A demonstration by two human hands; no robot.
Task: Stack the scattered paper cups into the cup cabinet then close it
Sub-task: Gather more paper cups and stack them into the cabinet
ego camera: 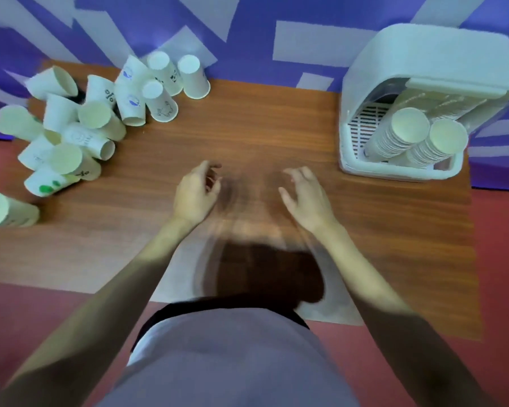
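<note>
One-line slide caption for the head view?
Both empty hands, left and right, hover over the wooden table; scattered paper cups left, open cup cabinet right.

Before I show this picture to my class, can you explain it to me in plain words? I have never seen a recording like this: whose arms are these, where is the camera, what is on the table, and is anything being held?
There is no machine here. The single picture comes from a wide-angle camera worn on a person's head, looking forward and down, so the arms are that person's own. The left hand and right hand hover over the middle of a wooden table, fingers loosely curled, holding nothing; they look a little blurred. At the table's left lies a heap of scattered paper cups, some upside down, some on their sides, several with small printed marks. At the right stands the white cup cabinet, its front open, with two stacks of cups already inside.
</note>
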